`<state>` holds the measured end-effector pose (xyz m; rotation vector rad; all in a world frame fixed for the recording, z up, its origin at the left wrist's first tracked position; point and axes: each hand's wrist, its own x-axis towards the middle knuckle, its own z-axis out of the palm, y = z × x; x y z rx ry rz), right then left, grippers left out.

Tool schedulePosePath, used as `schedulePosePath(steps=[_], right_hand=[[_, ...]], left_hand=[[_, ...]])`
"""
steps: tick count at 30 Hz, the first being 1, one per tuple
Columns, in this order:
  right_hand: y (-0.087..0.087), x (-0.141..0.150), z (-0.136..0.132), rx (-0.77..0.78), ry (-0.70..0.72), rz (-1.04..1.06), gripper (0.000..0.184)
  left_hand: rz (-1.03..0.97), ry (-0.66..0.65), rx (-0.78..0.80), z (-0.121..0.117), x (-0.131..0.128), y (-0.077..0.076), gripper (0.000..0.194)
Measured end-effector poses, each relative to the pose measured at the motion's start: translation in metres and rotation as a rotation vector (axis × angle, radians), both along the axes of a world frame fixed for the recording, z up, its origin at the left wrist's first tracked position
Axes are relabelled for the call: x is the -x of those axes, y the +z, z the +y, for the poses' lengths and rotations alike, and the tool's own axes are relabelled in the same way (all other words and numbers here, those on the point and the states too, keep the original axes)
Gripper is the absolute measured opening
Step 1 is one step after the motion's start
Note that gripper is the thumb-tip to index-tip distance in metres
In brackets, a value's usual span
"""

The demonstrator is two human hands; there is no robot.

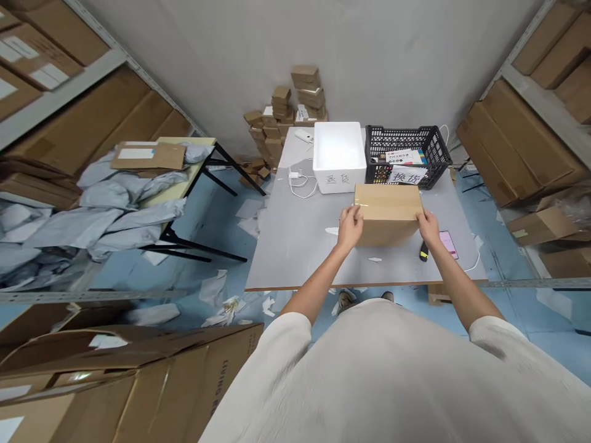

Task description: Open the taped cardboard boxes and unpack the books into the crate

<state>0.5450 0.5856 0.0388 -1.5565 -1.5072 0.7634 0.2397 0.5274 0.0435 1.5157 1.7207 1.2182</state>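
Note:
A brown cardboard box (pixel 388 203) with clear tape along its top is in front of me at the table, gripped from both sides. My left hand (pixel 351 226) is closed on its left end, the fingers curled at the upper edge. At the right end, my right hand (pixel 428 225) is closed around the corner. Whether the box touches the table cannot be made out. Beside my right wrist lie a black and yellow box cutter (pixel 423 251) and a phone (pixel 447 244) with a lit pink screen. Small white paper scraps (pixel 375 259) lie near the box.
Behind the box stand a white foam bin (pixel 339 181) and a black plastic crate (pixel 434 166) holding printed items. A white cable (pixel 302 187) crosses the grey table (pixel 286 246). Left is a table piled with grey parcels (pixel 115 200). Stacked boxes (pixel 307 80) stand by the wall; shelves flank both sides.

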Motion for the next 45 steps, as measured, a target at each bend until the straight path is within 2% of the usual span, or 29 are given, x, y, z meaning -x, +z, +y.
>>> schedulePosePath(steps=[3, 7, 9, 11, 14, 17, 21, 25, 28, 31, 34, 38, 45], right_hand=[[0.001, -0.002, -0.001, 0.015, 0.017, -0.015, 0.049], [0.005, 0.011, -0.002, 0.008, 0.037, 0.036, 0.070], [0.008, 0.021, -0.002, 0.001, 0.045, 0.064, 0.082], [0.011, 0.035, -0.003, -0.005, 0.100, 0.087, 0.090], [0.018, 0.059, -0.003, -0.042, 0.238, 0.138, 0.092], [0.021, 0.085, 0.000, -0.107, 0.376, 0.189, 0.082], [0.010, 0.113, 0.005, -0.152, 0.477, 0.148, 0.067], [-0.018, 0.127, 0.002, -0.110, 0.411, -0.025, 0.060], [-0.039, 0.129, -0.007, -0.025, 0.289, -0.170, 0.065], [-0.053, 0.131, -0.016, 0.112, 0.154, -0.252, 0.076], [-0.060, 0.139, -0.020, 0.211, 0.087, -0.240, 0.086], [-0.064, 0.156, -0.020, 0.172, 0.131, -0.151, 0.092], [-0.063, 0.179, -0.019, 0.115, 0.175, -0.112, 0.088]], left_hand=[[0.152, -0.015, -0.084, 0.002, -0.020, 0.012, 0.034], [0.187, -0.280, -0.152, 0.007, -0.049, 0.029, 0.034], [0.206, -0.326, -0.157, 0.008, -0.061, 0.036, 0.035], [0.263, -0.275, -0.154, 0.007, -0.066, 0.043, 0.042], [0.387, -0.105, -0.100, 0.004, -0.060, 0.052, 0.066], [0.478, 0.066, -0.014, 0.002, -0.037, 0.057, 0.076], [0.469, 0.169, -0.022, 0.000, 0.007, 0.052, 0.069], [0.406, 0.200, -0.136, -0.007, 0.057, 0.037, 0.060], [0.379, 0.178, -0.206, -0.014, 0.094, 0.027, 0.054], [0.349, 0.164, -0.190, -0.019, 0.128, 0.017, 0.048], [0.305, 0.207, -0.135, -0.022, 0.158, 0.008, 0.048], [0.244, 0.255, -0.089, -0.026, 0.187, -0.005, 0.048], [0.100, 0.384, 0.030, -0.036, 0.210, -0.036, 0.050]])
